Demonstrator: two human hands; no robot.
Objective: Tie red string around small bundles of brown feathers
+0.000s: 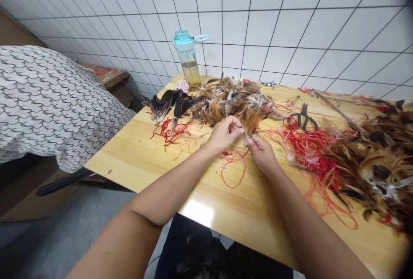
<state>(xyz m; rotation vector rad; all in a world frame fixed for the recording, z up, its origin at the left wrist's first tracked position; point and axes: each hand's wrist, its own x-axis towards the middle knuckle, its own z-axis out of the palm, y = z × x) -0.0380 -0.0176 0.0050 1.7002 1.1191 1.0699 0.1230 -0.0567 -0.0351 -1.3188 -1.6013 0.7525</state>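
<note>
the left hand (224, 135) and right hand (262, 153) meet fingertip to fingertip near the middle of the pale wooden table (142, 158). both are pinched shut on a small tuft of brown feathers (251, 125), whose tips point to twelve o'clock. a loose loop of red thread (232, 175) trails from the pinch toward six o'clock. around the hands:

- twelve o'clock: a heap of brown and white feathers (226, 98)
- ten o'clock: black feathers (171, 100) and a clear bottle with a teal lid (189, 62)
- two o'clock: dark pliers (303, 118)
- three o'clock: a tangle of red thread (309, 148) and a larger feather pile (377, 163)
- nine o'clock, off the table: patterned white fabric (48, 98)
</note>
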